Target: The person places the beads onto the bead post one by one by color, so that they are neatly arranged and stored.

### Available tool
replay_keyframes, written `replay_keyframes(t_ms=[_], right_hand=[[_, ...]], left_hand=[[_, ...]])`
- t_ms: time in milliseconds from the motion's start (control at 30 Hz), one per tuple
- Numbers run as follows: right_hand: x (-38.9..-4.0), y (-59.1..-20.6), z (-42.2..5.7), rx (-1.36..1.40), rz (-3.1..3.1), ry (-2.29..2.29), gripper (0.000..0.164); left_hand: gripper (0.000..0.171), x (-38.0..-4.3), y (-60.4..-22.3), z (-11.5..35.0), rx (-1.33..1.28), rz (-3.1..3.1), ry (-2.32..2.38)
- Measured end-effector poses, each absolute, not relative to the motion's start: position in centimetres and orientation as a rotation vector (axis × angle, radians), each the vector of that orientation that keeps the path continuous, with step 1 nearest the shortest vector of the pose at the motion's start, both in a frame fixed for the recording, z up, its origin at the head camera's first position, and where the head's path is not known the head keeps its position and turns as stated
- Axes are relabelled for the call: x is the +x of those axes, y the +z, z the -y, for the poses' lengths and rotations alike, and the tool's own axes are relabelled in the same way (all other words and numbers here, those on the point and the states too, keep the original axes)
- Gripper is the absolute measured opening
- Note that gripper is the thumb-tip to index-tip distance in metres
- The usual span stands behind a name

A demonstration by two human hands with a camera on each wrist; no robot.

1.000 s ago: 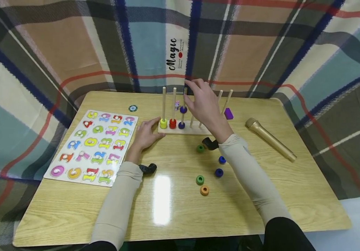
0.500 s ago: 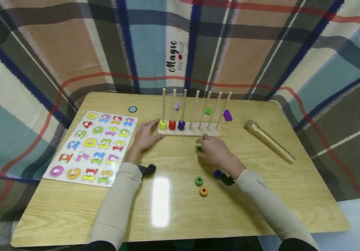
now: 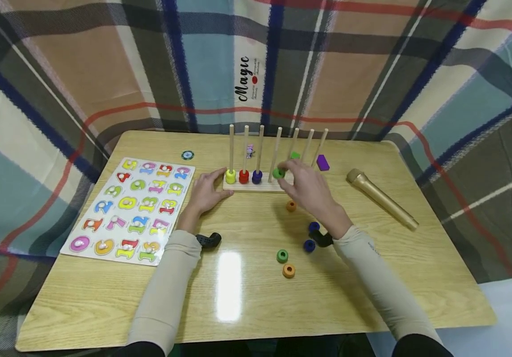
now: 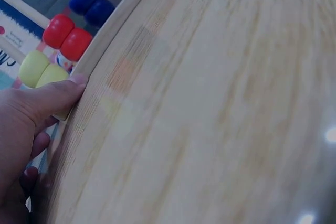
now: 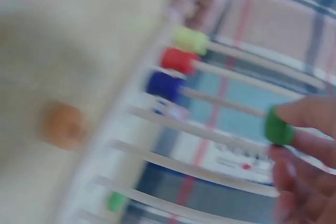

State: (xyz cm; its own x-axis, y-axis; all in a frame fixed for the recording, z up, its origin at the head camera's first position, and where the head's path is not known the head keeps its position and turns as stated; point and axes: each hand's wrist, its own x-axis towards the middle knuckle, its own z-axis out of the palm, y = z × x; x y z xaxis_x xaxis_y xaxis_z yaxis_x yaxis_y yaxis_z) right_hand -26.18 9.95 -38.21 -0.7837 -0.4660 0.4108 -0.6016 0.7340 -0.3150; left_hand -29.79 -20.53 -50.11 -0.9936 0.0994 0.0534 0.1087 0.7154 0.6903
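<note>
A wooden peg stand (image 3: 264, 188) carries a row of upright pegs. Yellow beads (image 3: 230, 176), red beads (image 3: 244, 176) and blue beads (image 3: 257, 177) sit in pairs on its three leftmost pegs, as the left wrist view shows. My left hand (image 3: 207, 194) grips the stand's left end, its thumb (image 4: 65, 92) along the front edge. Between thumb and fingertips my right hand (image 3: 313, 192) pinches a green bead (image 3: 278, 173), near the fourth peg. The right wrist view has this green bead (image 5: 277, 128) off the pegs, at the fingertips.
Loose on the table (image 3: 149, 302) lie an orange bead (image 3: 291, 206), two blue beads (image 3: 309, 245), a green bead (image 3: 282, 256) and another orange bead (image 3: 288, 270). A number puzzle board (image 3: 117, 223) lies left, a gold microphone-like tube (image 3: 383, 199) right. Purple (image 3: 322, 162) and green (image 3: 295, 155) blocks sit behind the stand.
My right hand left the third peg after a blue bead dropped onto it, reached down to a green bead, and lifted it up to the fourth peg. My left hand stayed put.
</note>
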Motion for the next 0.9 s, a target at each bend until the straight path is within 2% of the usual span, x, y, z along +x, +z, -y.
replay_keyframes(t_ms=[267, 500, 900], right_hand=[[-29.0, -33.9, -8.7, 0.7, 2.342, 0.738, 0.029], [-30.4, -33.3, -7.6, 0.603, 2.416, 0.751, 0.031], [-30.5, -33.5, -7.4, 0.567, 2.502, 0.698, 0.04]], left_hand=[[0.083, -30.0, -50.0, 20.7, -0.188, 2.892, -1.154], [0.083, -29.9, -50.1, 20.6, -0.203, 2.895, -1.162], [0.082, -29.9, -50.0, 20.6, -0.195, 2.898, -1.16]])
